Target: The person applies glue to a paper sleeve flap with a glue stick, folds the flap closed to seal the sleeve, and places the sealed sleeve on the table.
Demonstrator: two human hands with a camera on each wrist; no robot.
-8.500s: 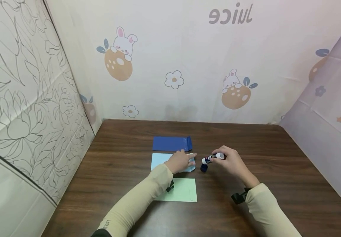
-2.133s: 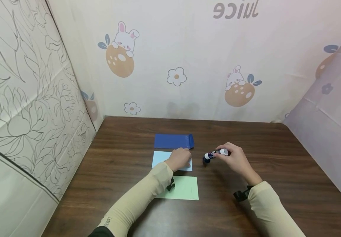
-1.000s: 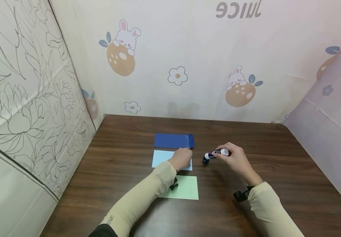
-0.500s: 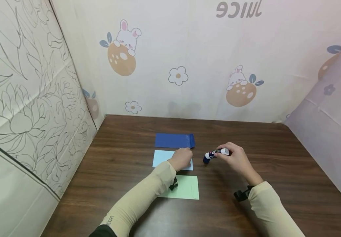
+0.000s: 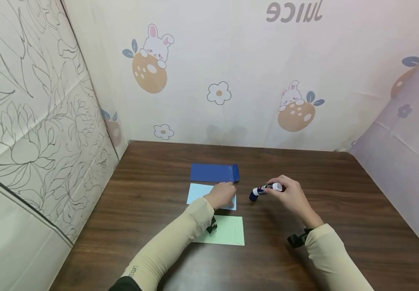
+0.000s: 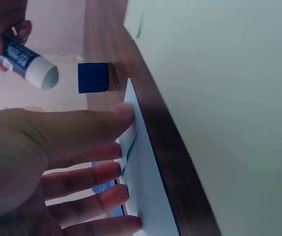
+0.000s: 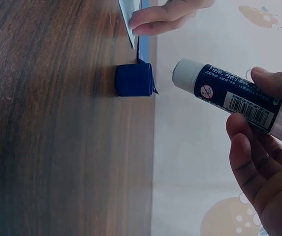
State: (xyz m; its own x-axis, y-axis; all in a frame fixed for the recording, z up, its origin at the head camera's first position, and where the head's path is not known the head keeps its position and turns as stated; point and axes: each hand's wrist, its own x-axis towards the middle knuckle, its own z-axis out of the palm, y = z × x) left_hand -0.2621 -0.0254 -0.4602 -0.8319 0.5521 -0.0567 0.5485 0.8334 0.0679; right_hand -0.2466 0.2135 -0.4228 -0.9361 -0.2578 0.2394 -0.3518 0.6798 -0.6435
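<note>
My left hand (image 5: 222, 195) rests on the right end of the light blue envelope (image 5: 197, 193), its flap folded down. In the left wrist view its fairly straight fingers (image 6: 89, 178) and thumb touch the paper. My right hand (image 5: 292, 198) holds an uncapped glue stick (image 5: 266, 188), tilted in the air to the right of the envelopes. Just below the stick's white end, apart from it, the dark blue cap (image 7: 134, 80) stands on the table. The left hand hides part of the light blue envelope.
A dark blue envelope (image 5: 211, 173) lies behind the light blue one, its flap at the right end. A light green envelope (image 5: 232, 232) lies in front, partly under my left forearm. Printed wall cloths border the brown wooden table (image 5: 151, 169) at the back and sides.
The light blue envelope's flap, sticking out to the right 8.5 s ago, is now folded over. My left hand has shifted slightly on it. My right hand still holds the glue stick nearby.
</note>
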